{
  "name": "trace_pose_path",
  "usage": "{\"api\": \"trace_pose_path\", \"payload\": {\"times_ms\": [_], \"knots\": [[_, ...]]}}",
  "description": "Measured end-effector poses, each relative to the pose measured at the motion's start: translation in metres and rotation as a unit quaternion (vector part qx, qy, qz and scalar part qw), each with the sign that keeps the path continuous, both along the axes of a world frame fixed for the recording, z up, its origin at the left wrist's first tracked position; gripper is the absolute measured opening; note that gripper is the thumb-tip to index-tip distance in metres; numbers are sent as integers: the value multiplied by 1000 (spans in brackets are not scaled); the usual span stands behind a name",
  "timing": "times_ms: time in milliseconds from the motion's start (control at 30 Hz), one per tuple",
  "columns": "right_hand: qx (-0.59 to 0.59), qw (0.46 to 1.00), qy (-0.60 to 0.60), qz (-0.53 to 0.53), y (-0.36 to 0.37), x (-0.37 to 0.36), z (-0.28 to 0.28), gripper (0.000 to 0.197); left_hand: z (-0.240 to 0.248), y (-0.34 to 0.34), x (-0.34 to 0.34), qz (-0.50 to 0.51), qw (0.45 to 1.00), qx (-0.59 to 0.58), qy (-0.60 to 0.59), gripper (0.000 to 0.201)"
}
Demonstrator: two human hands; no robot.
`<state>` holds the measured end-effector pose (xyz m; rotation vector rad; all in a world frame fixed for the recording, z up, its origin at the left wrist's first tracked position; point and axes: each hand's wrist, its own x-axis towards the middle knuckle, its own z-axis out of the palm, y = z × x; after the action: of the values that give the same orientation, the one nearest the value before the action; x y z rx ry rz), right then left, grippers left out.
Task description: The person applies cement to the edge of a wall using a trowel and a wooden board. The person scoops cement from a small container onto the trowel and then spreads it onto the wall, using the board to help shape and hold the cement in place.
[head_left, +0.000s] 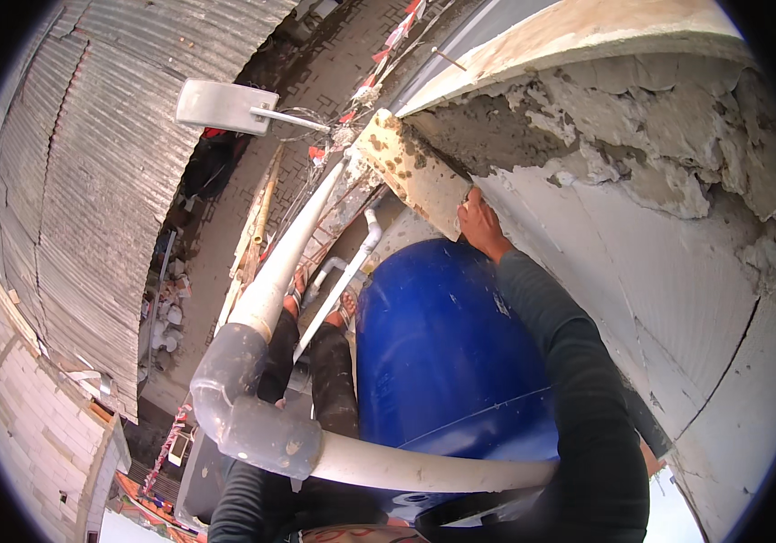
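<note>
My right hand [482, 226] is closed on the near end of a flat, pale board [411, 172] spattered with grey mortar. The board lies along the lower edge of a rough, wet-looking mortar patch [578, 118] on the wall. Below my right arm stands a big blue plastic drum [451, 353]. My left forearm comes up from the lower edge, behind a grey pipe elbow [234, 380]. Only a sliver of my left hand [280, 404] shows past the elbow; its fingers are hidden.
A white pipe [424, 463] crosses close in front of me and turns upward at the elbow. Smooth white wall [614, 262] fills the right side. A lamp-like grey fixture [225, 107] juts out at upper left. Far below are a corrugated roof [108, 136] and a paved lane [320, 68].
</note>
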<state>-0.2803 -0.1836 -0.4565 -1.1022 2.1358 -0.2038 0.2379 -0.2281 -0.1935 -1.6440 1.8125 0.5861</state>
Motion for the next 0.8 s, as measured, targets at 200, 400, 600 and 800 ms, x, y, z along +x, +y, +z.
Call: {"api": "trace_pose_path", "payload": {"times_ms": [200,400,600,800], "knots": [[-76,996,16,-40,3,29,51,31,-14,24,34,17,998,-55,39,92],[-71,993,-44,-89,14,11,152,33,-12,-3,14,-89,995,51,-6,77],[-122,985,-73,-101,6,16,249,32,9,-13,-2,-56,995,75,-20,95],[-87,993,-75,-20,14,7,397,29,7,-7,-2,-76,994,65,37,97]]}}
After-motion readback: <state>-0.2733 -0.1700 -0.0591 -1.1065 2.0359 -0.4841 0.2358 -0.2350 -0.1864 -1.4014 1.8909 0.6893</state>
